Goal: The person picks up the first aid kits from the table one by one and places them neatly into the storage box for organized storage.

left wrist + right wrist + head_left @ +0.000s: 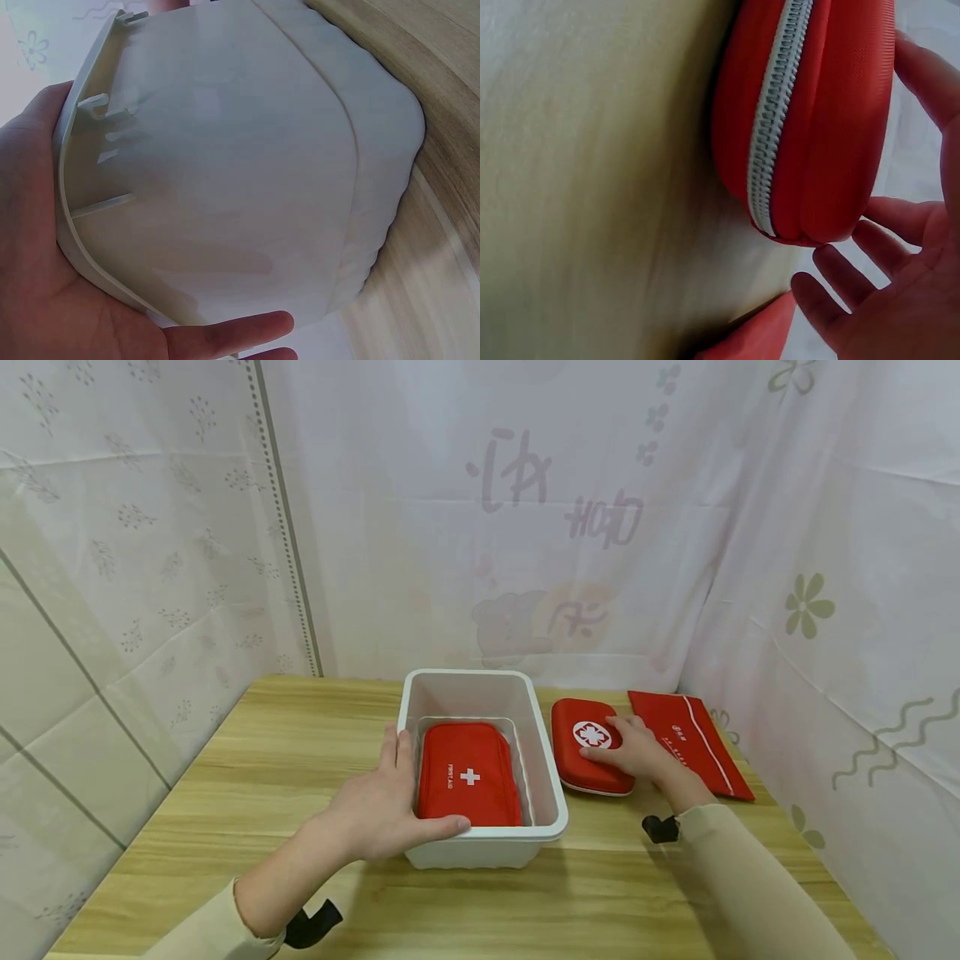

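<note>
My left hand (375,814) rests at the near left corner of a white plastic bin (551,785), its thumb along the front rim and its extended fingers against the left side. In the left wrist view, those straight fingers lie along the bin's outer wall (225,165). Inside the bin lies a red first aid pouch (480,752) with a white cross. To its right, my right hand (637,750) touches the top and right edge of a red zippered first aid case (567,727) with a round white emblem. Its fingers are spread in the right wrist view, beside the case's zipper (772,120).
A flat red pouch (693,739) with a white stripe lies right of the case, partly behind my right hand. Everything stands on a wood-grain table (300,743). Patterned white curtains (390,527) hang behind the table and along both sides.
</note>
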Action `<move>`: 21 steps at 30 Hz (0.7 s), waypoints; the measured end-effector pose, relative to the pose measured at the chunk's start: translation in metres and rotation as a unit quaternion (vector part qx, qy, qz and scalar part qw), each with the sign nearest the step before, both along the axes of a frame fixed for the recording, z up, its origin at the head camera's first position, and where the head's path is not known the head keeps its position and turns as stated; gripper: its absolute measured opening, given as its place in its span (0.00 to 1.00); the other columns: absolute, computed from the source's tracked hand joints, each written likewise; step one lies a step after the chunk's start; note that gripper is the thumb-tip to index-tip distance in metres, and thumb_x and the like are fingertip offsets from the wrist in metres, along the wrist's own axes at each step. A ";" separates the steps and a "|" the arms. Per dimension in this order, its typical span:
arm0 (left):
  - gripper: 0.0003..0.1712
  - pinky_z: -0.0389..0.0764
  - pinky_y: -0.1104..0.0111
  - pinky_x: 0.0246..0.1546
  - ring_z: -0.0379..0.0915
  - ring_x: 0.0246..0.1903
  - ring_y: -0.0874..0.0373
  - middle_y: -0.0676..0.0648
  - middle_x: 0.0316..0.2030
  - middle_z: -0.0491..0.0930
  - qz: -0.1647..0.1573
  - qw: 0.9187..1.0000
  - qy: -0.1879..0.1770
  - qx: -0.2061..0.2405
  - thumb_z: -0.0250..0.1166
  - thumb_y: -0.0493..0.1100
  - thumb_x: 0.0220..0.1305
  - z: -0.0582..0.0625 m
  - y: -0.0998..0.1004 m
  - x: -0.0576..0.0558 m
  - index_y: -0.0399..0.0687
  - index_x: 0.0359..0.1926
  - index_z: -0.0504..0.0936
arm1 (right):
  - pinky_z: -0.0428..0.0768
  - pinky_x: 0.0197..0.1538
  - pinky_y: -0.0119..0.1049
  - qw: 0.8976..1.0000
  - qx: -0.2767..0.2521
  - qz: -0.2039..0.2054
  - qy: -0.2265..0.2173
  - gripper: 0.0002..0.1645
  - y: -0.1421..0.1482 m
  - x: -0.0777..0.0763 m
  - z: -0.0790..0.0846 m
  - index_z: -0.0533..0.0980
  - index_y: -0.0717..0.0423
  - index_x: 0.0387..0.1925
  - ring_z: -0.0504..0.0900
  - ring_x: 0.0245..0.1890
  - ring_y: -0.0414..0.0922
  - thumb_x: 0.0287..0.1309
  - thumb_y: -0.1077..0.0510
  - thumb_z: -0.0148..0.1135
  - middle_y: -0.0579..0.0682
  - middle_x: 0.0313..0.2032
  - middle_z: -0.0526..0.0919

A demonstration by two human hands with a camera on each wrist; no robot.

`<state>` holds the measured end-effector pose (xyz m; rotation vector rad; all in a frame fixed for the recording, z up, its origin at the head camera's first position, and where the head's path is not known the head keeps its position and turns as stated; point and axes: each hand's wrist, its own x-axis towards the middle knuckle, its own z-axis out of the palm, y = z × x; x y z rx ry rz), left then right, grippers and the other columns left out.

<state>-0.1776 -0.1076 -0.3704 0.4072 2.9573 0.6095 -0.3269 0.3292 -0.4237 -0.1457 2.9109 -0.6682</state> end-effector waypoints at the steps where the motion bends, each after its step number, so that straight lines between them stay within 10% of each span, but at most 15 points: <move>1: 0.86 0.87 0.53 0.40 0.90 0.45 0.40 0.26 0.87 0.38 0.000 1.000 0.000 0.000 0.64 0.90 0.55 0.000 0.000 0.000 0.30 0.88 0.41 | 0.73 0.70 0.70 1.000 0.002 -0.002 0.000 0.68 0.000 0.000 -0.001 0.56 0.66 0.84 0.63 0.72 0.71 0.64 0.26 0.71 0.74 0.78 0.56; 21: 0.86 0.87 0.53 0.39 0.90 0.41 0.43 0.27 0.87 0.38 0.001 1.000 -0.003 0.007 0.65 0.89 0.54 0.000 0.000 0.001 0.30 0.88 0.40 | 0.78 0.64 0.63 1.000 0.018 -0.006 0.019 0.67 -0.006 0.021 -0.002 0.65 0.72 0.76 0.69 0.65 0.67 0.58 0.26 0.77 0.72 0.67 0.67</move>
